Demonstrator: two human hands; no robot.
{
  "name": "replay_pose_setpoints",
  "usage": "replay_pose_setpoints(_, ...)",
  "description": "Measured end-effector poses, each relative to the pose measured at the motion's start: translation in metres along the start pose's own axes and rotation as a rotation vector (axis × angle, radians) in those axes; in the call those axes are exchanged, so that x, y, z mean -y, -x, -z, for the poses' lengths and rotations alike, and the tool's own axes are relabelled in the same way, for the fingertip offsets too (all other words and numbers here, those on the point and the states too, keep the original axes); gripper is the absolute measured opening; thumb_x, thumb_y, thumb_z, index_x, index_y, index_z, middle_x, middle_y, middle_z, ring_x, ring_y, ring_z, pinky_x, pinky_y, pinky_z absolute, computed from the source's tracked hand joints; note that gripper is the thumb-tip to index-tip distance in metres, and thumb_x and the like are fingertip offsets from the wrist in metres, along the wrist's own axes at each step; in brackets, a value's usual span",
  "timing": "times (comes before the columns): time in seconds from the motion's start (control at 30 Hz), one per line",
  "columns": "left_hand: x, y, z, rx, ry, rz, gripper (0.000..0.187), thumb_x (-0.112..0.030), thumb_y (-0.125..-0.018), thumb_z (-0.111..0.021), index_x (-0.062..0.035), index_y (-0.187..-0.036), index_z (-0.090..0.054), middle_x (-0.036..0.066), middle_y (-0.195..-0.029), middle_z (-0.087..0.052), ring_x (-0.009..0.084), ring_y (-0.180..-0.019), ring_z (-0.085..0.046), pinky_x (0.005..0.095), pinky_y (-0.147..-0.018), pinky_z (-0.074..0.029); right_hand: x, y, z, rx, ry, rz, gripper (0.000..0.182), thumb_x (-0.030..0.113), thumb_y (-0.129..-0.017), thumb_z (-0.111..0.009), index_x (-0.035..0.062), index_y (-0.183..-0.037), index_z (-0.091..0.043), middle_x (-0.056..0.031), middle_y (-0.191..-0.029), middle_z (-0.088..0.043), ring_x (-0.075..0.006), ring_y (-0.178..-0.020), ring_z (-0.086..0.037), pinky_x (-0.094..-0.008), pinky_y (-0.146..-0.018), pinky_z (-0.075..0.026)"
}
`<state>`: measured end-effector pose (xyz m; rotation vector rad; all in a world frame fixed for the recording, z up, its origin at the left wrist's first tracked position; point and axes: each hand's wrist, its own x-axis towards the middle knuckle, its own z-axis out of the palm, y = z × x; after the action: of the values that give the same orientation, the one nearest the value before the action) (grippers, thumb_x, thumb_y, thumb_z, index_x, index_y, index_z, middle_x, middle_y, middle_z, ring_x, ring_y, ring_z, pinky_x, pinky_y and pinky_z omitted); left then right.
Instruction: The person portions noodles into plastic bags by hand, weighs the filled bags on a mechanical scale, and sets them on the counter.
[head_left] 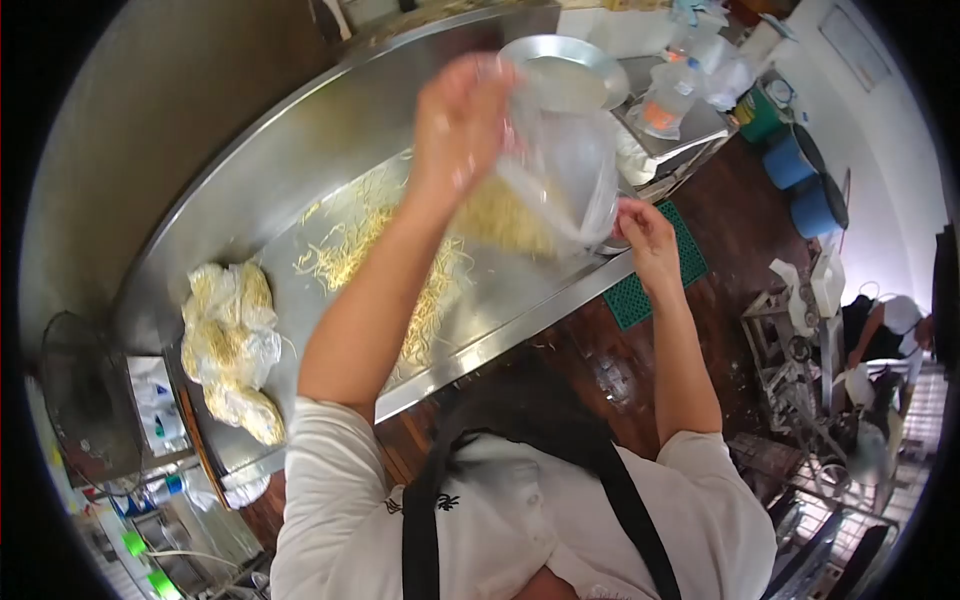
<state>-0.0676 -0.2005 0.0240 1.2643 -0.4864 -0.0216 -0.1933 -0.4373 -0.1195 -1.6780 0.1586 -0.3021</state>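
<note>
A clear plastic bag with pale yellow noodles in its lower part hangs over the steel worktop. My left hand is raised, its fingers closed on the bag's upper left edge. Lower down at the right, my right hand pinches the bag's other side near the worktop's edge. Loose noodles lie scattered on the metal beneath and beside my left forearm. The fingertips of both hands are partly hidden by the plastic.
Filled plastic bags of noodles sit at the worktop's left end. A round metal pan stands at the back, near a bag with an orange mark. Blue bins and a green mat are on the right. Another person works at far right.
</note>
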Motion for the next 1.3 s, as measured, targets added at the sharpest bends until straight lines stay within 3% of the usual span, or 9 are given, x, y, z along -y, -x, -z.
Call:
replay_pose_setpoints(0.1,-0.033,-0.078,-0.023,-0.008,-0.012,-0.196,0.017,-0.02,-0.094,-0.062,-0.0034,-0.09,-0.064,0.0,-0.06,-0.048,0.0121,-0.052,-0.049,0.0292,-0.051,-0.047,-0.026,0.019,0.017,-0.037,0.0,0.015,0.02,0.01,-0.099,-0.053,-0.0018,-0.113,-0.061,-0.007,-0.095,-0.066,-0.0127,-0.086,-0.063,-0.0272,-0.082,-0.052)
replay_pose_setpoints(0.2,-0.043,-0.129,-0.044,0.084,-0.045,-0.152,0.026,-0.03,-0.1,-0.051,-0.008,-0.089,-0.06,0.0,-0.058,-0.048,0.0117,-0.05,-0.052,0.0276,-0.046,-0.042,-0.042,0.034,0.024,0.005,0.053,-0.013,0.02,0.011,-0.1,-0.053,-0.0027,-0.112,-0.062,-0.0072,-0.092,-0.067,-0.0125,-0.084,-0.064,-0.0267,-0.079,-0.051)
replay_pose_setpoints(0.3,0.002,-0.172,-0.041,0.125,-0.235,0.019,0.028,-0.03,-0.1,-0.05,-0.0049,-0.093,-0.061,0.005,-0.068,-0.057,0.0184,-0.064,-0.059,0.0335,-0.059,-0.049,-0.034,0.042,0.022,0.059,0.069,-0.032,0.019,0.009,-0.099,-0.053,-0.0021,-0.111,-0.062,-0.0072,-0.091,-0.067,-0.0128,-0.083,-0.064,-0.0274,-0.079,-0.051)
replay_pose_setpoints(0.33,0.024,-0.178,-0.04,0.177,-0.097,-0.021,0.022,-0.024,-0.092,-0.066,-0.0056,-0.081,-0.065,-0.002,-0.058,-0.045,0.0131,-0.05,-0.046,0.0281,-0.049,-0.043,-0.036,0.042,0.022,0.065,0.077,-0.023,0.019,0.008,-0.098,-0.053,-0.002,-0.111,-0.062,-0.0075,-0.091,-0.067,-0.0132,-0.083,-0.064,-0.0277,-0.079,-0.052)
replay_pose_setpoints(0.43,0.059,-0.171,-0.036,0.162,-0.555,0.226,0.029,-0.032,-0.087,-0.07,-0.0064,-0.075,-0.065,-0.001,-0.058,-0.047,0.0131,-0.051,-0.048,0.028,-0.047,-0.038,-0.043,0.04,0.024,0.084,0.104,-0.002,0.019,0.006,-0.096,-0.053,-0.0015,-0.112,-0.062,-0.0085,-0.091,-0.067,-0.0146,-0.084,-0.066,-0.0287,-0.079,-0.052)
replay_pose_setpoints(0.47,0.059,-0.164,-0.031,0.179,-0.832,0.166,0.035,-0.039,-0.082,-0.074,-0.0048,-0.081,-0.068,0.002,-0.062,-0.057,0.0133,-0.055,-0.054,0.0301,-0.047,-0.043,-0.042,0.04,0.024,0.089,0.111,0.002,0.02,0.006,-0.096,-0.053,-0.0013,-0.112,-0.062,-0.009,-0.091,-0.068,-0.015,-0.084,-0.066,-0.029,-0.079,-0.053)
replay_pose_setpoints(0.67,0.091,-0.174,-0.008,0.101,-0.934,0.129,0.053,-0.041,-0.076,-0.079,0.0049,-0.1,-0.066,0.013,-0.08,-0.068,0.0192,-0.067,-0.067,0.0322,-0.051,-0.057,-0.035,0.043,0.025,0.118,0.175,-0.018,0.02,0.008,-0.097,-0.052,-0.001,-0.113,-0.061,-0.0085,-0.091,-0.068,-0.0145,-0.084,-0.065,-0.0284,-0.079,-0.052)
replay_pose_setpoints(0.87,0.09,-0.173,-0.012,-0.009,-0.909,0.126,0.073,-0.044,-0.072,-0.079,0.0052,-0.122,-0.06,0.014,-0.095,-0.069,0.0202,-0.077,-0.068,0.0308,-0.055,-0.059,-0.036,0.052,0.025,0.127,0.171,-0.029,0.021,0.008,-0.098,-0.051,-0.0003,-0.114,-0.061,-0.0072,-0.092,-0.068,-0.0134,-0.083,-0.064,-0.0282,-0.079,-0.051)
replay_pose_setpoints(1.3,0.106,-0.166,-0.015,0.004,-0.701,0.14,0.072,-0.037,-0.077,-0.077,0.0057,-0.13,-0.053,0.015,-0.099,-0.068,0.0205,-0.079,-0.067,0.0325,-0.056,-0.058,-0.033,0.075,0.008,0.127,0.212,-0.085,0.022,0.01,-0.096,-0.052,0.0002,-0.114,-0.061,-0.0068,-0.091,-0.068,-0.0133,-0.085,-0.064,-0.0282,-0.08,-0.051)
